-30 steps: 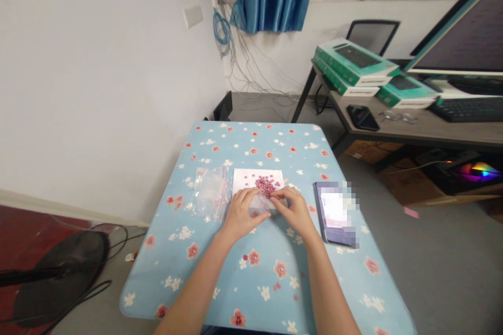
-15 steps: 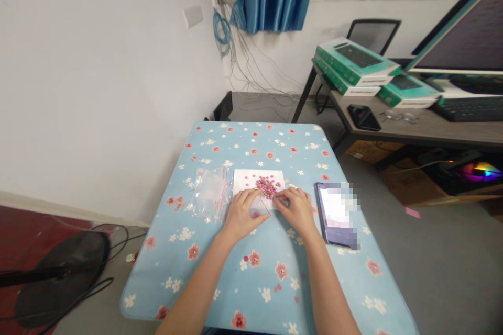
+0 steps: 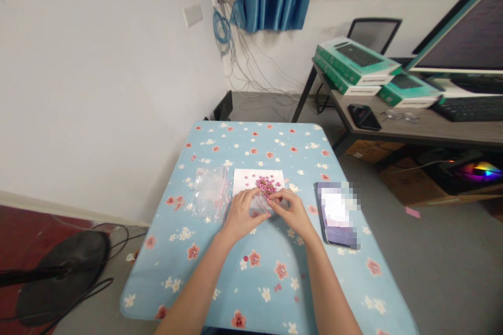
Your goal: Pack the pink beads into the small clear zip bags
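Pink beads [image 3: 268, 184] lie in a loose pile on a white sheet of paper [image 3: 239, 175], a few of them scattered toward its left side. My left hand [image 3: 242, 213] is at the near left edge of the paper, fingers curled, with a thin red string [image 3: 264, 201] running between its fingertips and thumb. Just right of it, my right hand [image 3: 290, 209] pinches thumb and forefinger together at the near side of the pile. What looks like a small pink bead is at those fingertips, mostly hidden. The hands are close together.
Clear plastic zip bags [image 3: 210, 193] lie left of the paper. A phone [image 3: 336, 214] rests on the flowered tablecloth [image 3: 251, 138] to the right. Beyond it stands a desk [image 3: 412, 128] with green keyboard boxes [image 3: 353, 63]. A wall is on the left.
My right hand has shifted slightly left, from the bead pile toward the string and my left hand. The left hand has stayed nearly still.
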